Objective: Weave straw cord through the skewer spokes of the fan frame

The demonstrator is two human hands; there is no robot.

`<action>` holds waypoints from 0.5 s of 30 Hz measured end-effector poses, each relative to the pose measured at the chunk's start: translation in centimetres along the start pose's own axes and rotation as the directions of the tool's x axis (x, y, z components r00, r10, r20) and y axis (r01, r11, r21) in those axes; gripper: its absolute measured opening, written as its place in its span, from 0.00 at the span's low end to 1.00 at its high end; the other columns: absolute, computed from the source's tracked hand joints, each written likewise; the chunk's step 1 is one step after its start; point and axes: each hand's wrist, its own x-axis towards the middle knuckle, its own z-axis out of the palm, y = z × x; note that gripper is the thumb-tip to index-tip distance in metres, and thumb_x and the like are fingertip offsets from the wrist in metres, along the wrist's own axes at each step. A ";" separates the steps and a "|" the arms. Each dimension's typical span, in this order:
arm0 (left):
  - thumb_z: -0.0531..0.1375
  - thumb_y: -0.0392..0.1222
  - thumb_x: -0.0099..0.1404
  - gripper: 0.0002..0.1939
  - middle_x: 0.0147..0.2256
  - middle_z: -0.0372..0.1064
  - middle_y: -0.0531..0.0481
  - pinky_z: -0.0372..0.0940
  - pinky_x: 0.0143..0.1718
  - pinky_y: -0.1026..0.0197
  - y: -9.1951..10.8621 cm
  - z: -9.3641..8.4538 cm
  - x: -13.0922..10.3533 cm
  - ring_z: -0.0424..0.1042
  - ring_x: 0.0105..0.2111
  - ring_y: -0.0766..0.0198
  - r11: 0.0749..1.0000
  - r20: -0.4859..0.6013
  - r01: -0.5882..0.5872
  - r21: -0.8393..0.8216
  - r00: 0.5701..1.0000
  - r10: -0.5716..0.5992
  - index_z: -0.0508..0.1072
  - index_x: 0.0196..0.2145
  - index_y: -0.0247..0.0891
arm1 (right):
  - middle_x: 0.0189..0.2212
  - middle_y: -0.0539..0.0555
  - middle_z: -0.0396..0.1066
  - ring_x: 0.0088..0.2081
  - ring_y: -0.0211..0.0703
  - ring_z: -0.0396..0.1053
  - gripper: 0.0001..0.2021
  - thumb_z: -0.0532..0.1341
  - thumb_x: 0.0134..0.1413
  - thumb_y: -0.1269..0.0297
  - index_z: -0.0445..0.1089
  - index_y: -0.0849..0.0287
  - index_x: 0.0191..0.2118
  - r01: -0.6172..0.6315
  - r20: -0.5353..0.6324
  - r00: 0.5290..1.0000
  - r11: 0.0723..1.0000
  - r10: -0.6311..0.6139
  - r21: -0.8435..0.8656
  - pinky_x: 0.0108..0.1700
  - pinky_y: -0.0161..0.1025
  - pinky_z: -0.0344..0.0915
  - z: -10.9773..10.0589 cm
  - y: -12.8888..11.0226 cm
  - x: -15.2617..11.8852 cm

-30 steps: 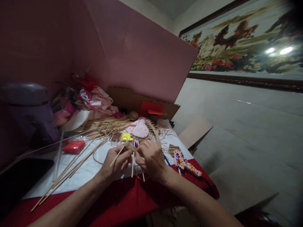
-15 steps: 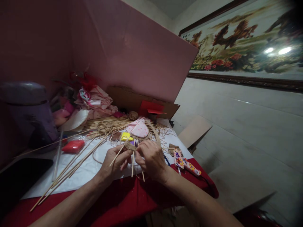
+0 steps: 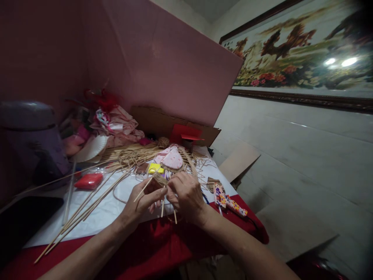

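Between my two hands is a small piece of brown twine weaving (image 3: 159,179) on thin wooden sticks (image 3: 143,189). My left hand (image 3: 145,199) grips it from the left, thumb stretched along its lower edge. My right hand (image 3: 185,194) has its fingers pinched at the right side of the weaving, close to the left thumb tip. Stick ends poke out below the hands. What the right fingertips hold is partly hidden, though twine seems to run there. Just behind the hands lie a pink dotted cloth piece (image 3: 171,156) with a twine edge and a yellow packet (image 3: 155,168).
Long thin sticks (image 3: 87,212) lie at the left beside a red packet (image 3: 89,181). A purple container (image 3: 35,144) and a dark flat object (image 3: 32,217) are further left. Flowered cloth (image 3: 230,202) rests at the right edge. Cardboard (image 3: 151,120) stands behind.
My left thumb has stretched to the right, towards my right fingertips. The right hand stays nearly in place, and the whole view has shifted slightly.
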 end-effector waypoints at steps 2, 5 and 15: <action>0.61 0.47 0.54 0.11 0.21 0.66 0.54 0.57 0.18 0.65 0.0 0.1 0.1 0.64 0.18 0.67 1.000 0.030 -0.006 -0.011 1.000 0.006 0.68 0.30 0.36 | 0.28 0.56 0.67 0.34 0.43 0.63 0.06 0.52 0.54 0.70 0.64 0.60 0.29 -0.001 0.001 1.000 1.000 0.001 0.005 0.36 0.39 0.59 0.0 0.0 0.0; 0.61 0.45 0.55 0.10 0.22 0.69 0.51 0.60 0.21 0.63 -0.3 0.0 0.3 0.68 0.21 0.63 1.000 0.052 -0.002 -0.018 0.999 0.003 0.68 0.31 0.35 | 0.28 0.56 0.67 0.34 0.43 0.63 0.06 0.52 0.54 0.70 0.64 0.61 0.28 -0.005 0.005 1.000 1.000 0.005 0.016 0.37 0.39 0.59 0.0 -0.1 -0.1; 0.61 0.37 0.53 0.05 0.18 0.65 0.55 0.57 0.20 0.66 -1.4 -0.3 0.3 0.63 0.19 0.68 0.997 -0.044 0.023 -0.068 0.999 -0.026 0.67 0.25 0.35 | 0.30 0.56 0.69 0.34 0.42 0.62 0.06 0.54 0.55 0.70 0.66 0.62 0.30 0.106 -0.017 0.994 0.994 -0.105 0.028 0.37 0.39 0.59 0.0 0.2 0.0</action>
